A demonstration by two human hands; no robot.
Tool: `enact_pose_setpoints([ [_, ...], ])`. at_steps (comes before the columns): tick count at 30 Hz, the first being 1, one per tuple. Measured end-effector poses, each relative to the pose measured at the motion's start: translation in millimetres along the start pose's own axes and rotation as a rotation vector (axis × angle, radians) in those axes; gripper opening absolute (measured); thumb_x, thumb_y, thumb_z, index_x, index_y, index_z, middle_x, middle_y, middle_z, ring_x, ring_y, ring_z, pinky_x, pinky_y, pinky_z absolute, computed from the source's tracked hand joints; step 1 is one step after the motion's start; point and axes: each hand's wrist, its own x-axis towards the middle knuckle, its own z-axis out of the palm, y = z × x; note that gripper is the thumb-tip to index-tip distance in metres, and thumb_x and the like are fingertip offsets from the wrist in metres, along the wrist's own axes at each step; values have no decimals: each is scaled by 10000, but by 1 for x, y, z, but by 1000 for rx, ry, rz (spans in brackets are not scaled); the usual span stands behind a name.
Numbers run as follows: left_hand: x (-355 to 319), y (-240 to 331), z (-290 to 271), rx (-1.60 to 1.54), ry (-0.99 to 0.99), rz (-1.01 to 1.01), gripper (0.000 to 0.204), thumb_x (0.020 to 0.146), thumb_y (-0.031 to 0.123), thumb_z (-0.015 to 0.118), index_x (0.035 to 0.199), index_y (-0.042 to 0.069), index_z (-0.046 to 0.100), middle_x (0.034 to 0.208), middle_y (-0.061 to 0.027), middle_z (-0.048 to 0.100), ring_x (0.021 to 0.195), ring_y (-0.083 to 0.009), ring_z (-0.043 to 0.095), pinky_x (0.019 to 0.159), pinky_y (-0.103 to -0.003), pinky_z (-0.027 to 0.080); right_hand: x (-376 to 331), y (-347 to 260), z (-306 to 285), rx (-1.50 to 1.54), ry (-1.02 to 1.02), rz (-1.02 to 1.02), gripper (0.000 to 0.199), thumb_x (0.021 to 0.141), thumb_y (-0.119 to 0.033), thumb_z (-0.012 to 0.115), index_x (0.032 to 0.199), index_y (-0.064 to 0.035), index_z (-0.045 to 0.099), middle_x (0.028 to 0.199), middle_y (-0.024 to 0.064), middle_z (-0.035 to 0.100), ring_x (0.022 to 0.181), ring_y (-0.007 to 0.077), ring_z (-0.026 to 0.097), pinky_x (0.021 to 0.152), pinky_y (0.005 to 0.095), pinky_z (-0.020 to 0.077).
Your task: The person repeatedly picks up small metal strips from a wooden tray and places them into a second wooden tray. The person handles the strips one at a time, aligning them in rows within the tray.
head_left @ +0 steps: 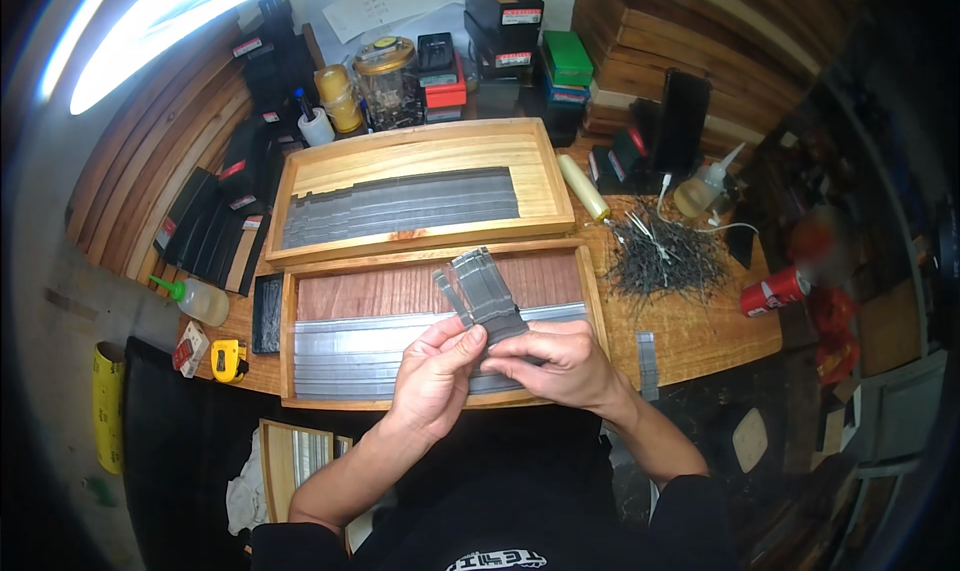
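Both hands hold one fanned bundle of thin grey metal strips (pixel 485 293) above the near wooden tray (pixel 435 399). My left hand (pixel 432 379) pinches the bundle's lower end from the left. My right hand (pixel 562 363) grips the same end from the right, its fingers curled over the strips. Rows of silvery strips (pixel 350 351) lie flat in the near tray beneath the hands. Behind it, the far wooden tray (pixel 420 143) holds rows of darker grey strips (pixel 400 206).
A heap of thin dark pins (pixel 668 261) lies on the wooden table at right, next to a red can (pixel 772 293) and a squeeze bottle (pixel 700 191). A glue bottle (pixel 196 299) and a yellow tape measure (pixel 229 360) sit at left. Jars and boxes stand along the back.
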Motion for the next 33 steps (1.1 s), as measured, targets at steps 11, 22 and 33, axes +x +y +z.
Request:
enact_pose_setpoints([
  [11,7,21,26,40,-281,-86,369,1179,244,493,1475,35,558,1443,-180,675,1317,-252,661,1164,-472,531,-9,14,22,309,59,238,147,906,-36,872,1027,33,824,904,99,830,804,139,779,770,252,607],
  [22,12,23,11,137,-38,-157,381,1066,25,651,1440,34,585,1365,-190,718,1205,-328,744,986,-499,677,33,-13,-52,274,-414,690,216,1020,-160,781,1082,47,791,911,100,801,730,139,753,693,300,632],
  [33,12,20,17,405,-139,-268,353,1061,-33,634,1412,-20,596,1253,-214,754,1110,-318,781,931,-406,697,65,34,-35,323,-152,743,304,940,-91,867,1188,51,765,1011,126,816,862,117,755,708,239,613],
])
